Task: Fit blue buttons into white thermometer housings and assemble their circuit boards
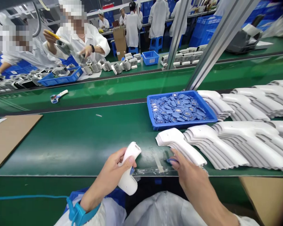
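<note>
White casing (127, 179) is clasped between thumb and fingers of our left hand (115, 166), nearer us than the blue tray (185, 125) and left of it. Our right hand (190, 172), on the tray's near side, pinches a blue piece (172, 160).

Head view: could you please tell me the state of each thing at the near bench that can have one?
Left hand: closed around the white housing.
White housing: held, tilted.
Right hand: pinching a blue part.
Blue part: held, partly hidden.
Blue tray: open-topped, filled with loose blue pieces.
White shells: nested, in rows.
Brown board: lying flat.
Wrist strap: worn around the left wrist.
</note>
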{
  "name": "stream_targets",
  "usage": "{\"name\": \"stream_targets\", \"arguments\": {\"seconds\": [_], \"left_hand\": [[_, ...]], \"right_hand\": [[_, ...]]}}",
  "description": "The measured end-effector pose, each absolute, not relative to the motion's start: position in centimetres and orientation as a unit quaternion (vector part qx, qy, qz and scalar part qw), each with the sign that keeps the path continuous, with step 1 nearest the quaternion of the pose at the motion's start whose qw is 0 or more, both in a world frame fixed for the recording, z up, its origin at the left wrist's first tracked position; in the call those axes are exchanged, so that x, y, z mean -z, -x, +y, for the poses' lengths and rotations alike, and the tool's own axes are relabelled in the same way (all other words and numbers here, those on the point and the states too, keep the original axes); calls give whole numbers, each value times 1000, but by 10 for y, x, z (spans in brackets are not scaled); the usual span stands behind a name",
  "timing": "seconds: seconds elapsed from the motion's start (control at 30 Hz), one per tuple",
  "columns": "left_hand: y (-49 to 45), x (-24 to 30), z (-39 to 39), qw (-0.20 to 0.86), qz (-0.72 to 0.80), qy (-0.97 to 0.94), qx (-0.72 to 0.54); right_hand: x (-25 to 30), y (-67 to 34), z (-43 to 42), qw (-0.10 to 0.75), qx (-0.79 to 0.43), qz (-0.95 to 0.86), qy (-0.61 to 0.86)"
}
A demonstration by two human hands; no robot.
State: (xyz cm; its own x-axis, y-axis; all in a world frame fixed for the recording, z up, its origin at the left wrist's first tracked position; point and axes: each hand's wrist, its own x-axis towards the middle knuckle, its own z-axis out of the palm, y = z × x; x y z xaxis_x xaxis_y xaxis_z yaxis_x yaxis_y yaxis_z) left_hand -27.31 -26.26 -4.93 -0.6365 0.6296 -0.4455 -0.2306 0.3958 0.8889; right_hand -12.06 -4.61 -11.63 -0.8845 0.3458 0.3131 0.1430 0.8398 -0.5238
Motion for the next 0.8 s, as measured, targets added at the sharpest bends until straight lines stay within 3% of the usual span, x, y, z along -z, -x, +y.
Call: {"name": "stream_targets", "arguments": {"seconds": [0.17,0.4,0.5,0.6,0.8], "left_hand": [[270,50,-255,390,756,-168,-498],[256,60,-210,372,763,-147,-507],[267,60,-201,271,865,-166,-388],[287,56,-211,177,940,-178,-233],[293,56,-236,309,841,-209,-391]], "right_hand": [[101,120,-38,186,-356,-890,214],[93,132,-59,261,-343,-899,82],[103,132,-61,277,-313,-906,71],[119,130,-59,240,-273,-929,72],[110,130,-58,192,-412,-873,176]]}}
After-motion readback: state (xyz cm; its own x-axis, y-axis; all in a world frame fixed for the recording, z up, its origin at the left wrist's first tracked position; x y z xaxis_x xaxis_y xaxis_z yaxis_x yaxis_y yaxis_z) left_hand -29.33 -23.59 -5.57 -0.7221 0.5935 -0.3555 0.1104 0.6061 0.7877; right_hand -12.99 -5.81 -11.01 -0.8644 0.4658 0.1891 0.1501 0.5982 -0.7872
